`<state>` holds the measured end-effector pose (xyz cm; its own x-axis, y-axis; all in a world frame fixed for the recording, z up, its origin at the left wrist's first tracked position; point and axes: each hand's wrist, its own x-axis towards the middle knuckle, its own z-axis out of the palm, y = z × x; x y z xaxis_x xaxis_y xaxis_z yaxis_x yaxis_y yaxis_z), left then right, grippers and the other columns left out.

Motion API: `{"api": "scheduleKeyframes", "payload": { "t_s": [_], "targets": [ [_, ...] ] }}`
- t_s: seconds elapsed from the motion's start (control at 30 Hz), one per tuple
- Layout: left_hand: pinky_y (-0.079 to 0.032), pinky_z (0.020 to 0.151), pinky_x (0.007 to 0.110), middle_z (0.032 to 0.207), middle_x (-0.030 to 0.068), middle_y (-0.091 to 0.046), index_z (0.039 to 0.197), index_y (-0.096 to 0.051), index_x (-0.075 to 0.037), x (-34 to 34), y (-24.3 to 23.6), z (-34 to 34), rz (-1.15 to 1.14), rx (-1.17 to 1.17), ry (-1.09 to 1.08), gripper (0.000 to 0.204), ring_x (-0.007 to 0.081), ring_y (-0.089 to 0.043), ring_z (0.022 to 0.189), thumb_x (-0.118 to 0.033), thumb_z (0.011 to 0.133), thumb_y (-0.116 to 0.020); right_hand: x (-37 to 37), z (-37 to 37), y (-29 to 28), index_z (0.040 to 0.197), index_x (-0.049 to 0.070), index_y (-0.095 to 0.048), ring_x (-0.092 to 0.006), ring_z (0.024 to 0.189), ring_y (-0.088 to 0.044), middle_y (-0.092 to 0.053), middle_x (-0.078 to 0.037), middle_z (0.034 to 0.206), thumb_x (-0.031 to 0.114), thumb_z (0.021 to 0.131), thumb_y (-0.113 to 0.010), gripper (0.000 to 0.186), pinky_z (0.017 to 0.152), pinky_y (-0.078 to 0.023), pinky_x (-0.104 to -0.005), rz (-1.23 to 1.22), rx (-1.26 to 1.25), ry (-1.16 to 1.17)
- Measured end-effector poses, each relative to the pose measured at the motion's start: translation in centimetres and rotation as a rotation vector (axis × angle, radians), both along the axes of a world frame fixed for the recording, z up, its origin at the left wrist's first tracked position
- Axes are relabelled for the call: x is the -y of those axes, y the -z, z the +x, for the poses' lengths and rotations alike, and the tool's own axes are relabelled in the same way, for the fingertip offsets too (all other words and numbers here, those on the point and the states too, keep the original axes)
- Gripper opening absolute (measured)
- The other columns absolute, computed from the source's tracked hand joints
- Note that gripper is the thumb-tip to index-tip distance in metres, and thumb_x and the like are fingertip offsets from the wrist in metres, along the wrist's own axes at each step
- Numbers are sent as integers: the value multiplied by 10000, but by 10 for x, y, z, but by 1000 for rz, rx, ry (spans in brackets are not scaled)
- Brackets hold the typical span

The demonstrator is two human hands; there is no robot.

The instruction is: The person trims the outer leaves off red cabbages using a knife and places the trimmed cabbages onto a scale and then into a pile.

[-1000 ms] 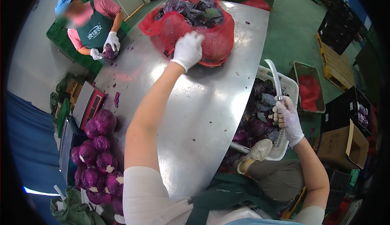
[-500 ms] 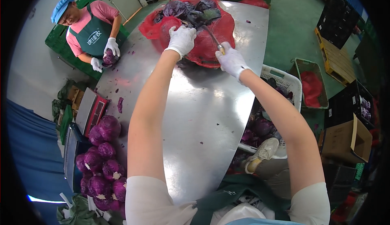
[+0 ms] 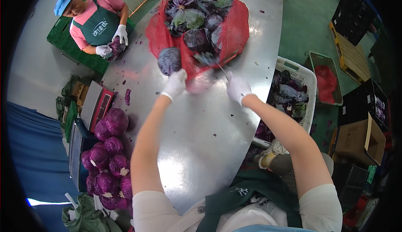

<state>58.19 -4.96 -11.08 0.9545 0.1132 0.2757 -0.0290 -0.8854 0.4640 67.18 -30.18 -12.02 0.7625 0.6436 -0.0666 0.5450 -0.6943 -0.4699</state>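
The white-gloved right grip (image 3: 238, 88) is wrapped around a thin-bladed metal knife (image 3: 222, 68); blur hides whether the white-gloved left grip (image 3: 176, 84) pinches anything. Just beyond the left, a round purple cabbage (image 3: 169, 61) sits beside the red mesh bag (image 3: 238, 31) on the shiny metal counter (image 3: 194, 127).

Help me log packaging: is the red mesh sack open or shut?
Open: the red mesh sack gapes, exposing round, dark purple cabbages between its spread sides.
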Motion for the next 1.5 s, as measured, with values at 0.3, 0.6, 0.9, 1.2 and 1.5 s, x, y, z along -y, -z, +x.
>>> {"api": "scheduleKeyframes", "payload": {
  "t_s": [0.3, 0.6, 0.9, 1.2, 1.5],
  "targets": [
    [-425, 782, 448, 864, 128, -592, 893, -592, -70, 58, 14, -9, 531, -307, -2, 193, 308, -555, 887, -250, 838, -552, 47, -15, -48, 1075, 22, -421, -393, 830, -615, -620, -254, 894, 239, 885, -469, 292, 746, -487, -486, -75, -64, 66],
    [-421, 862, 455, 979, 195, -607, 1055, -579, -38, 127, 4, 94, -22, 112, -194, 367, 373, -578, 922, -259, 762, -599, -20, 96, -42, 1150, -8, -486, -341, 1122, -498, -525, -206, 1134, 605, 746, -602, 743, 860, -473, -410, 216, 442, 413],
    [-393, 888, 489, 1093, 155, -549, 1091, -549, -65, 179, 45, 96, 170, 39, 58, 332, 318, -495, 1080, -246, 812, -542, -5, 156, -3, 1083, 28, -534, -373, 918, -623, -633, -227, 972, 266, 789, -586, 382, 815, -491, -447, 328, 27, 741],
    [-451, 819, 438, 978, 223, -593, 987, -595, -22, 121, -46, 179, 226, 593, -197, 240, 375, -554, 926, -203, 853, -511, 49, 185, 24, 987, -3, -635, -378, 989, -596, -618, -252, 1026, 196, 768, -581, 301, 859, -474, -418, 359, -68, 799],
    [-382, 914, 499, 1183, 166, -480, 1234, -487, -86, 170, -27, 146, 101, 246, -179, 679, 375, -432, 1117, -500, 725, -664, 94, 168, 25, 940, 18, -630, -349, 797, -632, -649, -206, 865, 264, 788, -618, 289, 712, -509, -387, 610, -13, 779]
  ]
}}
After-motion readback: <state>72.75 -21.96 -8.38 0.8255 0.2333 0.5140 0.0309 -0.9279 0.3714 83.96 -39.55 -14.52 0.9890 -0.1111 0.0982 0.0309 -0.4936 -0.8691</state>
